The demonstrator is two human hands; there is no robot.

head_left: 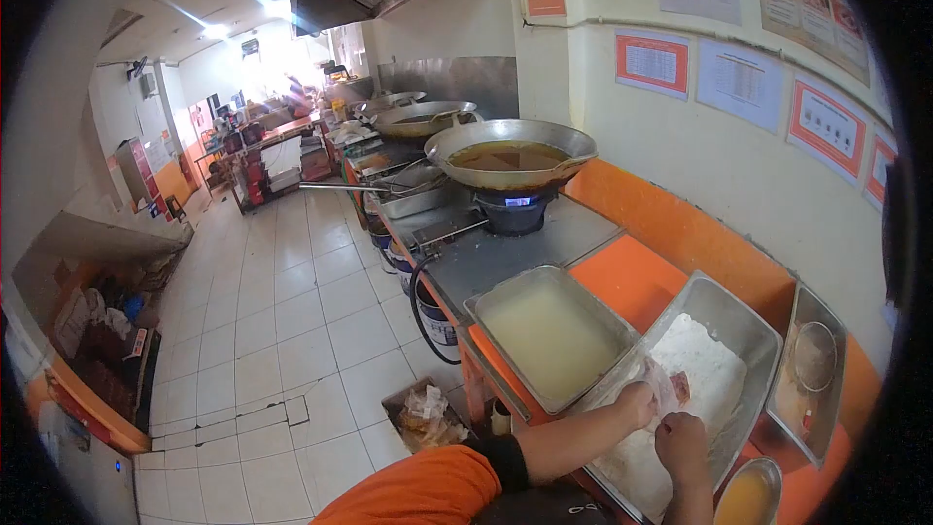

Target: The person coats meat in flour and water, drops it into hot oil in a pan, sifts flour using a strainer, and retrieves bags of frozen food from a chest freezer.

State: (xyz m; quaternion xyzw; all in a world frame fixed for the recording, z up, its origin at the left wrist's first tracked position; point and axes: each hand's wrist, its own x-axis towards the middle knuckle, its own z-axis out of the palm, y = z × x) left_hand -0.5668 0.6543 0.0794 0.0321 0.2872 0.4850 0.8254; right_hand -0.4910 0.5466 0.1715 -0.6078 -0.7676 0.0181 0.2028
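Over a metal tray of white flour (714,355), my left hand (637,406) is closed on a clear plastic bag (663,387). My right hand (682,442) makes a fist at the lower end of the bag and seems to pinch it; its fingertips are hidden. A reddish piece of raw meat (681,388) shows at the bag's right side, above the flour. Left of the flour stands a tray of cloudy, pale liquid (549,331). A metal bowl of yellow-orange liquid (750,498) is at the lower right.
A wide wok of dark oil (510,157) sits on a burner (515,212) farther along the counter. A sieve (814,355) lies in a narrow tray (802,406) by the wall. On the tiled floor (282,350) is a waste box (424,418); a black hose (418,316) hangs beside the counter.
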